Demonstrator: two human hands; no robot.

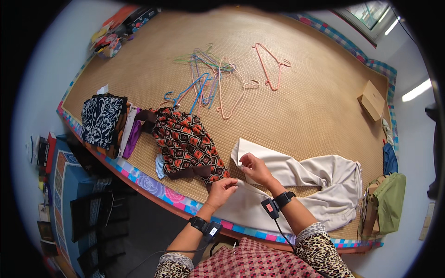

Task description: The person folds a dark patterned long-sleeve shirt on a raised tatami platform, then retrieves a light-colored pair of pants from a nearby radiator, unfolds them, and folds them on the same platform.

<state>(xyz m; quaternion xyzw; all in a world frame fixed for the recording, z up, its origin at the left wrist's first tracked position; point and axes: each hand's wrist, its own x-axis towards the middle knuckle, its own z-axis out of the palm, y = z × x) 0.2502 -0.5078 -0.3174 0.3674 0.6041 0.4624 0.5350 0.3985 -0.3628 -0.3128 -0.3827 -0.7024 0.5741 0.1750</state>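
A pair of cream trousers (333,201) lies spread with its legs apart on the woven mat, waist end at the right. My left hand (222,191) pinches the edge of the lower leg's end between thumb and fingers. Just above the trousers' other leg end, my right hand (253,166) has its fingers curled; whether it touches the cloth is hard to tell. Left of my hands lies a crumpled orange, black and brown patterned garment (187,142). Beyond it lies a tangle of coloured wire hangers (208,76), with a separate pink hanger (267,66) to the right.
A stack of folded clothes (104,121) stands at the left edge of the mat (313,104). A cardboard box (372,99) and a green cloth bag (391,205) are at the right. Black chairs (92,215) and a blue-covered table (71,184) stand lower left. Cables run from both wrist devices.
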